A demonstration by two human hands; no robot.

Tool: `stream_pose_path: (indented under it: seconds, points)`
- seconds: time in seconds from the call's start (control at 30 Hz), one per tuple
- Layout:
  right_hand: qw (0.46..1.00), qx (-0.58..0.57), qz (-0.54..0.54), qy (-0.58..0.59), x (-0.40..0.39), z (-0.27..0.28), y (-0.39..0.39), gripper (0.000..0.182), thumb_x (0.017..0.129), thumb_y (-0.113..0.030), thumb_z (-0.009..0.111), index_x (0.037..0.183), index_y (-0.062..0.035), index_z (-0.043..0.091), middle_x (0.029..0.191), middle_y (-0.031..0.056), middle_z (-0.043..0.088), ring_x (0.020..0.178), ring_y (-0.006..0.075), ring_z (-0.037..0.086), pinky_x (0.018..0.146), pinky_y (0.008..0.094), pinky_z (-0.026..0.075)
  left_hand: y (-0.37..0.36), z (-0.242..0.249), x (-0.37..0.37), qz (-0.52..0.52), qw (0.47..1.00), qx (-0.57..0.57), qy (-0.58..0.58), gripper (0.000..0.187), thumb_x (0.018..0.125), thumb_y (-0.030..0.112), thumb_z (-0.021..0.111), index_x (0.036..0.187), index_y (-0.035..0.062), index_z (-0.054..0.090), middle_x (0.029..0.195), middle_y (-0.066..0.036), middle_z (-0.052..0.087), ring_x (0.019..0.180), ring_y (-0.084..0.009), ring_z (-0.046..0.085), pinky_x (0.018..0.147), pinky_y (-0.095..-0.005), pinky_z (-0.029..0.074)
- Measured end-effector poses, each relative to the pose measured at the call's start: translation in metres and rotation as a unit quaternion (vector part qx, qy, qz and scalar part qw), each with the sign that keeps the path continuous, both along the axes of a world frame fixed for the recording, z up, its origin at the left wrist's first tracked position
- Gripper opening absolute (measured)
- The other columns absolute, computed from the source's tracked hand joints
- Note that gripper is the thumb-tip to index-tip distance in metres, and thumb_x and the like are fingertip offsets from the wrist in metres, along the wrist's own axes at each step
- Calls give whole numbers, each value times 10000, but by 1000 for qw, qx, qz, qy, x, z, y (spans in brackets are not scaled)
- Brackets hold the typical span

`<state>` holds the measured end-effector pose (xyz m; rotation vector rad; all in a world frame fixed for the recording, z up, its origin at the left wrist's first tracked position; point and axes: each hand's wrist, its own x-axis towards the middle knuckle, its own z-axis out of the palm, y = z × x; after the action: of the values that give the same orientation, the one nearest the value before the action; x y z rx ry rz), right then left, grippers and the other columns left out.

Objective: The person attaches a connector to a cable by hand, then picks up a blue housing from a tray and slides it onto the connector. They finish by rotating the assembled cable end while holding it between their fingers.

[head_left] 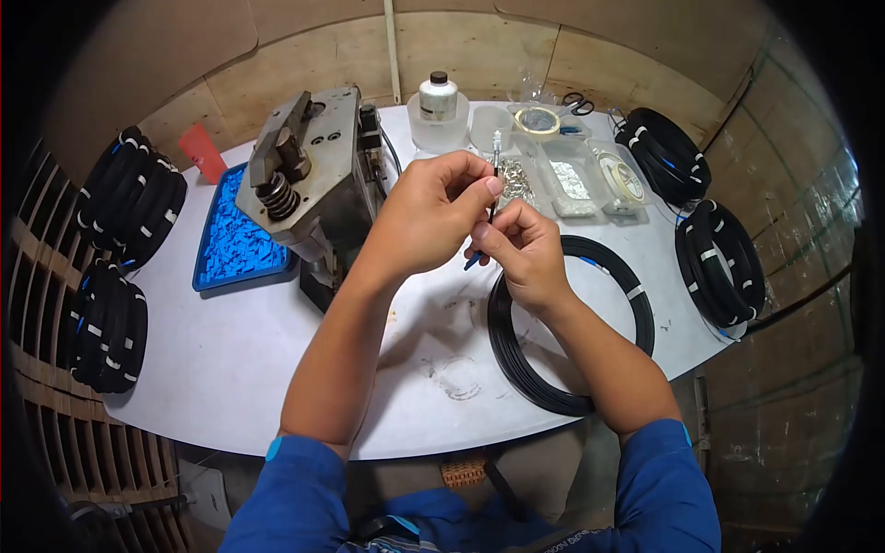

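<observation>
Both hands are raised over the middle of the white table, close together. My left hand (pixel 426 214) pinches a thin black cable (pixel 496 171) between thumb and fingertips. A pale, shiny fitting (pixel 497 143) sits at the cable's upper end, too small to make out exactly. Just below and to the right, my right hand (pixel 529 253) has its fingers closed round the lower part of the same cable. From under those fingers a blue tip (pixel 474 261) sticks out. Partly behind my right forearm lies a coil of black cable (pixel 501 336), bound with white tape.
A metal press (pixel 318 166) stands left of my hands, beside a blue tray (pixel 199 276) of small blue pieces. Behind are a white bottle (pixel 438 97), plastic tubs with small metal parts (pixel 516 182), tape (pixel 536 120) and scissors (pixel 578 103). Black coils (pixel 719 267) line both sides.
</observation>
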<state>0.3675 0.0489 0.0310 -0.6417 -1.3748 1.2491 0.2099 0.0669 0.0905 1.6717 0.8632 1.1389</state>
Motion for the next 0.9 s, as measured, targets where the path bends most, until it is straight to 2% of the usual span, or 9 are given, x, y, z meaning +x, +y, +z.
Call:
stream_pose_path:
  seconds: [0.3, 0.57, 0.8, 0.9]
  points:
    - [1000, 9, -7, -19, -4, -4, 0, 144, 906, -127, 683, 864, -42, 575, 778, 53, 667, 690, 86, 625, 619, 224, 499, 0, -1, -8, 10, 1000, 5, 5, 187, 942, 171, 628, 917, -14, 629, 740, 9, 599, 651, -58, 526, 605, -221, 449]
    - [999, 27, 19, 2, -2, -6, -1, 154, 923, -141, 660, 862, -36, 566, 784, 55, 670, 684, 77, 615, 618, 216, 492, -5, -4, -3, 24, 999, 19, 15, 180, 944, 155, 622, 960, -23, 634, 786, 1, 616, 688, -53, 517, 620, -223, 444]
    - [1000, 10, -4, -8, -6, 0, -4, 131, 906, -84, 671, 868, -31, 558, 797, 65, 672, 727, 89, 637, 660, 234, 518, -4, -11, -4, 23, 1000, 9, -7, 188, 952, 154, 601, 987, -28, 634, 795, -2, 615, 715, -64, 526, 645, -231, 451]
    - [1000, 8, -4, -8, -6, 1, -6, 133, 899, -69, 676, 869, -28, 553, 807, 67, 672, 735, 90, 639, 683, 239, 526, -3, -15, -7, 24, 998, 48, -14, 191, 933, 154, 604, 956, -33, 632, 730, -14, 622, 641, -54, 527, 581, -238, 452]
